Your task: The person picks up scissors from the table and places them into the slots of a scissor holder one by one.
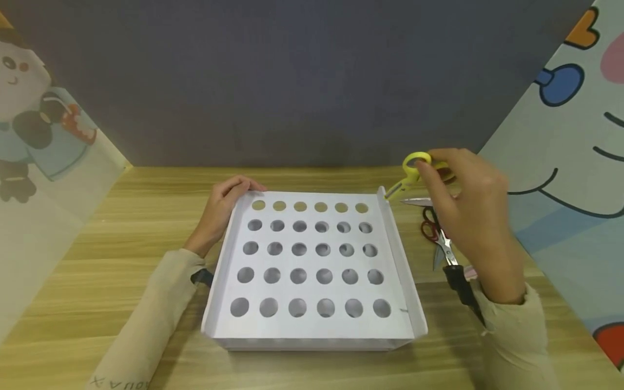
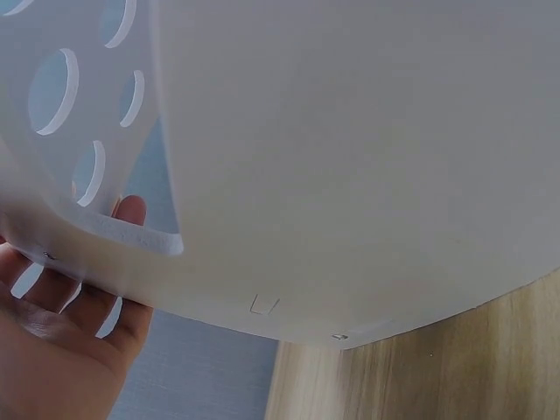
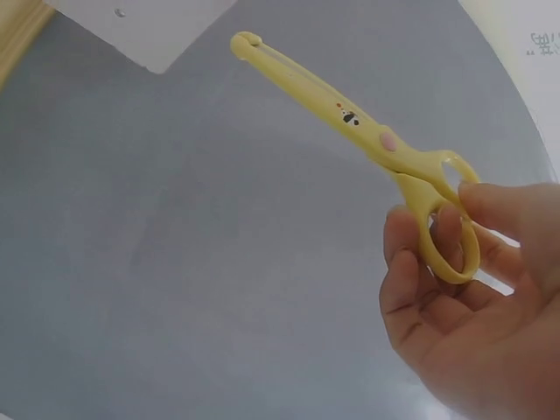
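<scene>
My right hand pinches the handle loops of yellow scissors above the far right corner of a white holed rack. Their tip points down and left, close to that corner; in the head view I cannot tell whether it touches. Seen from the right wrist, the scissors look closed, with a small printed picture on the blade cover. At the rack's far left corner, my left hand holds the edge. From the left wrist, the hand has its fingers on the rack's side wall, with one fingertip beyond it.
Several more scissors lie on the wooden table right of the rack, among them a red-handled pair and a black-handled one. A dark grey panel stands behind the table. Printed walls flank both sides.
</scene>
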Demonstrator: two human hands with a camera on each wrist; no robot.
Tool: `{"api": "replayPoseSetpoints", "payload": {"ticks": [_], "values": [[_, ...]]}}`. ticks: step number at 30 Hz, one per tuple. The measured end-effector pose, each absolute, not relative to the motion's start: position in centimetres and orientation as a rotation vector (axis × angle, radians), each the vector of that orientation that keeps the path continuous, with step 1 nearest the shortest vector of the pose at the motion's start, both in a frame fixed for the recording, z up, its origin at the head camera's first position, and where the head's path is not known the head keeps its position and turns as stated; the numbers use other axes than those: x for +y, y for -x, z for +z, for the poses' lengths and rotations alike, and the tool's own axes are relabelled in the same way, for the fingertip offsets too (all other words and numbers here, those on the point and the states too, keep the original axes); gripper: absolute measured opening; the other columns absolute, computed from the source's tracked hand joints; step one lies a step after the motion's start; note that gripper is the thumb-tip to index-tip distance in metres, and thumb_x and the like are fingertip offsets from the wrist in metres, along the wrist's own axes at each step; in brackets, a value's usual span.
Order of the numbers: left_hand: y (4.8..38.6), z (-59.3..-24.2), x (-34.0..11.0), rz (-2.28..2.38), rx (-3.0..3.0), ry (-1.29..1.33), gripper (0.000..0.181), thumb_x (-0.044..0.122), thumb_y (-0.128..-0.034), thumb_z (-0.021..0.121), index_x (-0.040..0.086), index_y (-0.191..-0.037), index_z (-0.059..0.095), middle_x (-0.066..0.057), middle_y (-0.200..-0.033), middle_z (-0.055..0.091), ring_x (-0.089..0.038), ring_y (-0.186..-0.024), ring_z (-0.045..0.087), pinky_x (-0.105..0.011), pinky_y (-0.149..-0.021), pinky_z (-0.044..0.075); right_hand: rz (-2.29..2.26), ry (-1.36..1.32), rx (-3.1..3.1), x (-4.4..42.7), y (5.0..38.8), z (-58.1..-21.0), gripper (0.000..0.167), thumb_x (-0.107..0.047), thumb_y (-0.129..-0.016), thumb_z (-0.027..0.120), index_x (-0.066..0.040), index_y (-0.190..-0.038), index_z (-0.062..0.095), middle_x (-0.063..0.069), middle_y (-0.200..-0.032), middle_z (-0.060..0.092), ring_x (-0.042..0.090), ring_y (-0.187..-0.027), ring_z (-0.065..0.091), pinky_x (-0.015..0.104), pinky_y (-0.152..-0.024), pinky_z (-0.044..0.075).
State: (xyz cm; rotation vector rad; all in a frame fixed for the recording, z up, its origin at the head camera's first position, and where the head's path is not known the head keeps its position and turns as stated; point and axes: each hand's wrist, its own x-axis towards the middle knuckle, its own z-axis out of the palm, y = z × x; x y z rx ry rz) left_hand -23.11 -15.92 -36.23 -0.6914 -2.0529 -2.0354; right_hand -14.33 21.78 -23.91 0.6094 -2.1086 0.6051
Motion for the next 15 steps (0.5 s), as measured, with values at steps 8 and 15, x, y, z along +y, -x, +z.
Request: {"api": "replayPoseSetpoints", "payload": {"ticks": [8, 15], "values": [[23.2, -36.2, -15.9, -2.035, -2.052, 0.68, 0.036, 0.019, -0.1054, 0.049, -0.014, -0.101, 0.064, -0.018, -0.105, 0.07, -0.025, -0.1, 0.065, -0.025, -0.083, 0.055, 0.693, -0.666, -2.107, 21.4, 15.5, -24.9, 0.013, -0.003, -0.092, 0.07, 0.005, -0.103, 0.071, 0.014, -0.093, 0.072, 0.02, -0.075, 0.064, 0.01, -0.074, 0.044], [23.1, -36.2, -16.0, -2.015, -2.073, 0.674, 0.036, 0.019, -0.1054, 0.049, -0.013, -0.102, 0.064, -0.019, -0.106, 0.07, -0.024, -0.101, 0.065, -0.024, -0.083, 0.054, 0.678, -0.698, -2.106, 20.9, 16.8, -26.1, 0.014, -0.005, -0.091, 0.072, 0.002, -0.103, 0.072, 0.013, -0.09, 0.072, 0.025, -0.074, 0.068, 0.019, -0.07, 0.046]]}}
